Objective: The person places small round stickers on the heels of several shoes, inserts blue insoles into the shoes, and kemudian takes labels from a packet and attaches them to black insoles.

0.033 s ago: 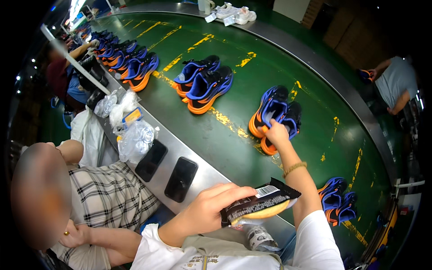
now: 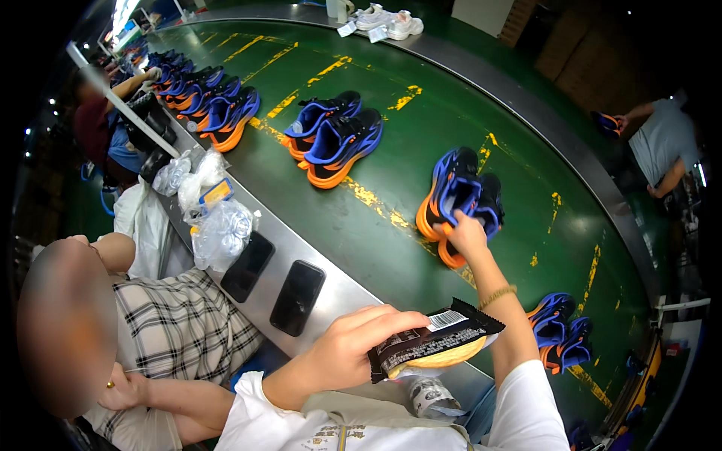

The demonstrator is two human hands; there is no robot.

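My left hand (image 2: 342, 353) is closed on a black-wrapped snack (image 2: 432, 346), with a pale yellow round edge showing along its underside. Out over the green belt, my right hand (image 2: 468, 234) has its fingers at the heel opening of a blue, black and orange sports shoe (image 2: 444, 188), seeming to pinch the collar. Its mate (image 2: 490, 201) stands close against it on the right, partly behind my hand. Both shoes rest upright on their orange soles.
The green belt (image 2: 361, 248) carries another shoe pair (image 2: 342, 146) further left, one at the right (image 2: 560, 334), and a row at far left. Two black phones (image 2: 298, 298) and clear plastic bags (image 2: 223, 234) lie on the metal ledge. A seated person (image 2: 188, 323) is at my left.
My right hand has shifted slightly down and toward the heel of the shoe. The view has moved a little; my left hand still holds the wrapped snack.
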